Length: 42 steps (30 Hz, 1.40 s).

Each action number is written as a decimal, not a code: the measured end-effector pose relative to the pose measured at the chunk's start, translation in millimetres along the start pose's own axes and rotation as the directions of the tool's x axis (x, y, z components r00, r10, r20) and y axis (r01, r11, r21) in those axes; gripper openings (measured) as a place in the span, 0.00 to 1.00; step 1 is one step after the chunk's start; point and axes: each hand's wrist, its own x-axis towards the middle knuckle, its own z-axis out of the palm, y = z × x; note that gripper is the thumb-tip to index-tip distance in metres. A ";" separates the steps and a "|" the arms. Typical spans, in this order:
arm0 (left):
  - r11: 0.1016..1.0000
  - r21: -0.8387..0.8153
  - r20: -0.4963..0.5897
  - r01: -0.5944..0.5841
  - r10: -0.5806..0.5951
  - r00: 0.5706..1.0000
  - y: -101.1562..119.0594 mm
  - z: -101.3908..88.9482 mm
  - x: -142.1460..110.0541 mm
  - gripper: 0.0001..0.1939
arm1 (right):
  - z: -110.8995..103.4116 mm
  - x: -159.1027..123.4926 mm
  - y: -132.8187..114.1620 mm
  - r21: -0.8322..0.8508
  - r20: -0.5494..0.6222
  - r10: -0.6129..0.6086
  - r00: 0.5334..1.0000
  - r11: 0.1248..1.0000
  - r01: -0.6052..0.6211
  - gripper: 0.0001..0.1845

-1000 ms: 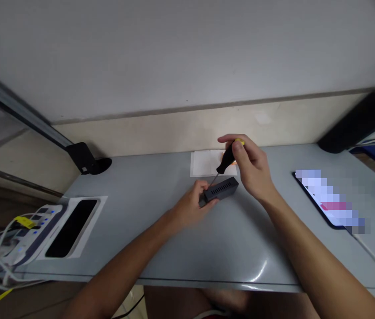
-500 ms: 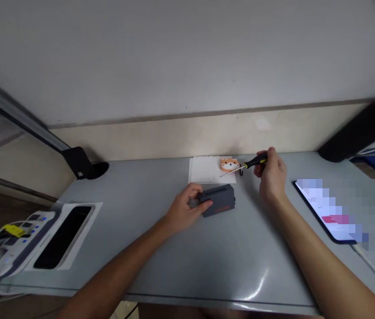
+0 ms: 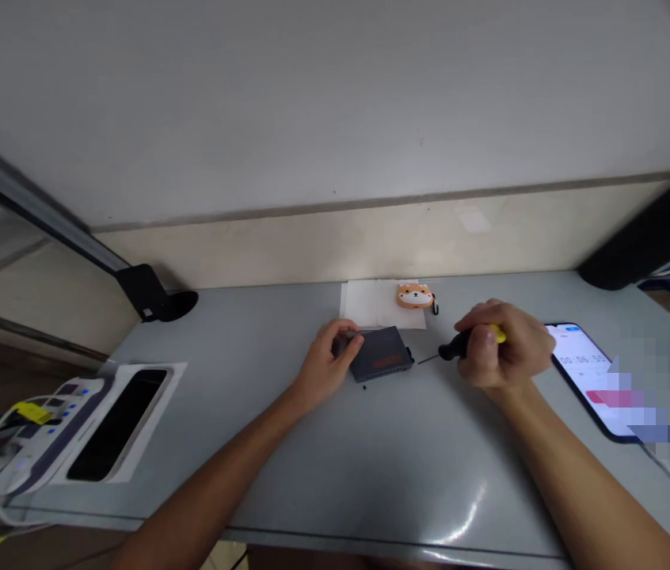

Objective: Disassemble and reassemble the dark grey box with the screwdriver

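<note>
My left hand (image 3: 330,354) grips the left end of a small dark grey box (image 3: 379,351) with a row of vent slots and a reddish mark on it. The box lies flat on the grey desk. In my right hand (image 3: 504,344) is a screwdriver (image 3: 457,346) with a black and yellow handle. Its thin shaft points left at the box's right end, where a small black part sticks out; whether the tip touches cannot be made out. A tiny dark piece (image 3: 364,388) rests on the desk just in front of the box.
Behind the box are white paper (image 3: 371,305) and an orange animal-face case (image 3: 415,296). A lit phone (image 3: 593,380) with a cable lies right. At left are a dark phone (image 3: 118,423) on paper and a power strip (image 3: 55,443) with cables. A wall closes the back.
The box has tipped from standing upright to lying flat. My right hand has turned and come down nearer, bringing the screwdriver tip to the box's right end. The tiny dark piece now shows.
</note>
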 end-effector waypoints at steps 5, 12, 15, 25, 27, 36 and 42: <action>0.997 0.057 0.008 -0.043 0.043 0.999 2.0 -0.1 -4.2 0.10 | 7.1 -9.5 4.7 0.040 0.119 -0.117 0.986 0.993 0.113 0.14; 0.984 0.105 0.083 -0.146 0.138 0.987 5.8 -2.0 -3.9 0.08 | 14.9 -15.5 -4.0 0.103 0.196 -0.140 0.971 0.987 0.121 0.09; 0.987 0.075 0.083 -0.140 0.134 0.988 4.7 -1.2 -3.0 0.07 | 19.3 -16.9 -14.9 0.142 0.197 -0.106 0.975 0.987 0.079 0.09; 0.993 0.012 0.126 -0.117 0.115 0.985 4.1 -1.0 -5.6 0.07 | 27.2 -22.9 -44.8 0.290 0.270 -0.166 0.948 0.953 0.084 0.09; 0.989 0.003 0.130 -0.147 0.145 0.981 3.7 -1.2 -4.7 0.06 | 27.5 -23.0 -43.1 0.279 0.271 -0.155 0.950 0.957 0.077 0.09; 0.857 0.221 0.156 -0.466 0.440 0.884 9.9 -11.8 -9.8 0.07 | 20.3 -19.1 -33.7 0.108 0.115 0.147 0.982 0.981 -0.160 0.18; 0.768 0.234 0.208 -0.596 0.559 0.803 15.3 -10.1 -15.0 0.11 | 20.1 -13.8 -21.1 0.043 -0.088 0.427 0.900 0.904 -0.425 0.24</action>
